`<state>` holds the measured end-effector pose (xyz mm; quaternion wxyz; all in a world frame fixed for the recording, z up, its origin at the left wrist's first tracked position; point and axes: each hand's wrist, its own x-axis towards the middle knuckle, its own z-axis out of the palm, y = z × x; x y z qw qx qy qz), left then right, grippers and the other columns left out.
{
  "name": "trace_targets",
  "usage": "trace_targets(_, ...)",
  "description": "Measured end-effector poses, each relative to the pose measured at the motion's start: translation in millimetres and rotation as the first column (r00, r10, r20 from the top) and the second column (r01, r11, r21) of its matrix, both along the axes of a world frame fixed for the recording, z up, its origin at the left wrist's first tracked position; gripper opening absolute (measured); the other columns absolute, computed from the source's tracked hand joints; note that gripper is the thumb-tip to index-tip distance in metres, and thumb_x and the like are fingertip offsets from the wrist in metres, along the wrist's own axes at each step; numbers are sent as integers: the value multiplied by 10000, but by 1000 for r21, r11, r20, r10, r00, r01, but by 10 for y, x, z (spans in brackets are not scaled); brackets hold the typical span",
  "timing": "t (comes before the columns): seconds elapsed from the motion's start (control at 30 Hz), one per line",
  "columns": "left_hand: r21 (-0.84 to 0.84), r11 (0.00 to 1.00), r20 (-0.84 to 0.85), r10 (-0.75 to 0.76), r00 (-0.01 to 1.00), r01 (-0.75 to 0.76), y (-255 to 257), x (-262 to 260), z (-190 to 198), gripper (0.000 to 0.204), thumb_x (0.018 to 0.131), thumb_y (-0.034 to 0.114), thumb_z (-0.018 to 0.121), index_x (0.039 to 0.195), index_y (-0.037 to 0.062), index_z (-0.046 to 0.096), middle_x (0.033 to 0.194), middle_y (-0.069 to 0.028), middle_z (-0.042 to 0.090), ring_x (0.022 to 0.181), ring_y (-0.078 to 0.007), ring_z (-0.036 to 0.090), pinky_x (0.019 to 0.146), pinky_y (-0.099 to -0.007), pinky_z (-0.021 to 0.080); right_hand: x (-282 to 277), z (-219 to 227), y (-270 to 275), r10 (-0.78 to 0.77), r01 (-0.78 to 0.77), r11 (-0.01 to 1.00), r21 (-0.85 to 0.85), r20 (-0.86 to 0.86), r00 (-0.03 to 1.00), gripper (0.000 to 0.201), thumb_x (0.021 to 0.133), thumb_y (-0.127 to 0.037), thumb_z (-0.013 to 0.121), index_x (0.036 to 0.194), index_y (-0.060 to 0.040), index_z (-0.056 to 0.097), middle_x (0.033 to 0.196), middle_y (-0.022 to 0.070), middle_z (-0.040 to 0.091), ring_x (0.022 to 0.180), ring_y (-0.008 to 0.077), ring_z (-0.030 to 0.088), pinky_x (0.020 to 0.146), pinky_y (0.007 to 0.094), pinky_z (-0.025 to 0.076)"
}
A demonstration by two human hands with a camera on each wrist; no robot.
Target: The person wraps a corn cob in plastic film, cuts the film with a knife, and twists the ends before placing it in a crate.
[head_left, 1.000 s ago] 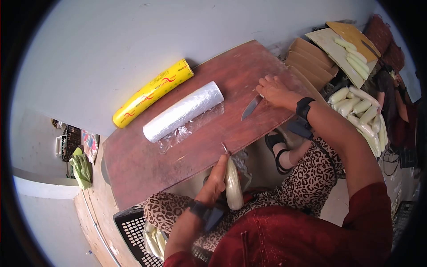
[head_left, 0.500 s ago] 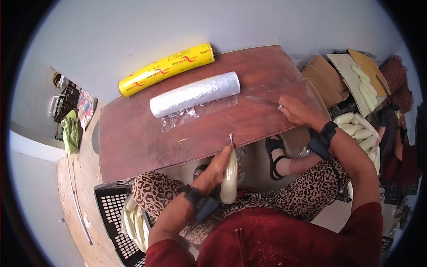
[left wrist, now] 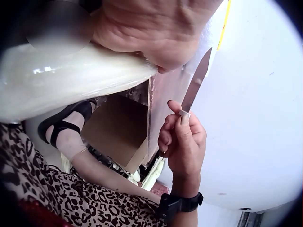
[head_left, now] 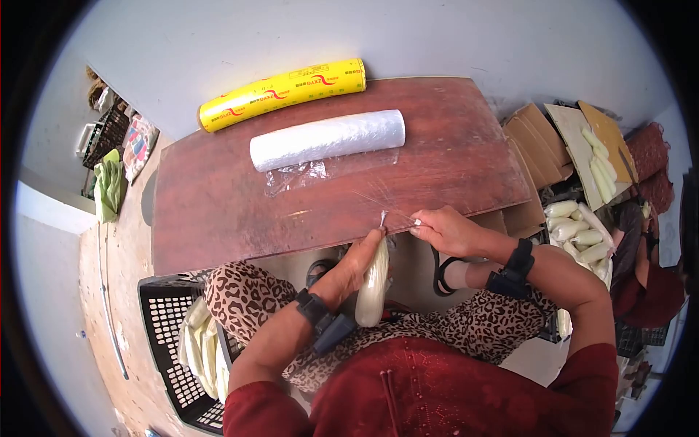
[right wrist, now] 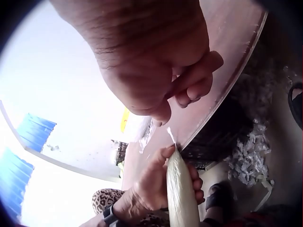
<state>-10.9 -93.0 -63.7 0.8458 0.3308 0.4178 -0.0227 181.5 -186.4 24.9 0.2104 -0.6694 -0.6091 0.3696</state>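
Note:
My left hand (head_left: pixel 358 262) grips a pale, long vegetable (head_left: pixel 373 291) wrapped in clear film, just off the table's front edge. A twisted tail of film (head_left: pixel 384 218) sticks up past the thumb. My right hand (head_left: pixel 453 231) holds a knife by its handle, close to the right of that tail. The knife blade (left wrist: pixel 197 80) shows plainly in the left wrist view, pointing away from the fist. In the head view the blade is a faint blur over the table. The right wrist view has the wrapped vegetable upright in the left hand's curled fingers.
On the red-brown table (head_left: pixel 211 211) lie a white roll of cling film (head_left: pixel 328 140), its loose end spread out, and a yellow printed roll (head_left: pixel 284 93). A black crate (head_left: pixel 171 342) with wrapped vegetables stands at lower left. More wrapped vegetables (head_left: pixel 582 233) and cardboard (head_left: pixel 537 142) are at right.
My right hand has brought the knife from the table's right side leftward and toward me, near the film tail. The left hand keeps its grip on the vegetable. The head view has shifted.

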Motion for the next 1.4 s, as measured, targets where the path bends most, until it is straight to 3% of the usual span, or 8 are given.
trace_targets(0.3, 22, 1000, -46, 16, 999, -15, -2, -12, 11, 469, 901, 499, 487, 1065, 63, 538, 782, -108, 582, 620, -224, 589, 551, -382, 530, -140, -129, 33, 17, -12, 987, -159, 28, 999, 238, 966, -215, 487, 988, 22, 492, 708, 265, 597, 689, 451, 597, 597, 483, 437)
trace_targets(0.4, 21, 1000, -46, 11, 999, -10, 5, -7, 9, 464, 902, 497, 487, 1065, 66, 536, 765, -108, 574, 621, -224, 589, 550, -380, 530, -140, -213, 25, 33, -25, 991, -130, 62, 998, 251, 973, -226, 471, 981, 24, 478, 727, 276, 598, 711, 464, 596, 609, 497, 437)
trace_targets(0.5, 17, 1000, -67, 10, 998, -9, 8, -3, 40, 458, 902, 493, 485, 1062, 66, 534, 751, -105, 567, 616, -224, 587, 549, -376, 528, -140, -303, -2, 36, -33, 998, -46, 64, 997, 184, 964, -167, 491, 965, 13, 451, 620, 216, 548, 568, 395, 558, 525, 450, 407)
trace_targets(0.7, 4, 1000, -53, 17, 998, -17, 22, -3, 32, 442, 903, 484, 485, 1057, 73, 537, 747, -105, 567, 611, -223, 586, 548, -376, 526, -189, -214, 22, 53, -41, 991, -125, 93, 994, 257, 967, -208, 474, 993, 41, 412, 705, 278, 590, 709, 471, 598, 604, 511, 441)
trace_targets(0.9, 29, 999, -43, 27, 999, -25, 11, 2, 62, 428, 901, 476, 487, 1050, 79, 545, 742, -97, 572, 612, -220, 587, 543, -375, 523, -208, -317, -40, 70, -50, 993, -109, 188, 980, 234, 955, -165, 496, 1036, 26, 389, 679, 253, 577, 663, 455, 590, 580, 496, 437)
trace_targets(1.0, 35, 999, -53, 26, 998, -24, 46, -11, 18, 438, 901, 483, 487, 1048, 74, 545, 743, -95, 574, 617, -220, 589, 544, -375, 520, -272, -277, -10, 80, -62, 995, -80, 244, 967, 244, 957, -185, 485, 945, 41, 395, 692, 279, 591, 679, 458, 609, 584, 500, 470)
trace_targets(1.2, 42, 998, -26, 37, 999, -36, 14, -24, 34, 479, 893, 510, 490, 1035, 56, 546, 748, -96, 575, 636, -218, 583, 558, -379, 516, -365, -173, 37, 107, -18, 964, -267, 322, 941, 252, 968, -210, 447, 972, 38, 404, 781, 288, 616, 766, 459, 624, 676, 518, 492)
trace_targets(1.4, -9, 1000, -84, 28, 996, -28, -17, -13, 17, 511, 887, 529, 490, 1009, 36, 550, 760, -106, 569, 641, -225, 569, 562, -379, 508, -450, -171, 87, 106, 34, 930, -365, 357, 928, 183, 915, -117, 478, 966, 46, 413, 829, 292, 626, 804, 447, 635, 697, 511, 500)
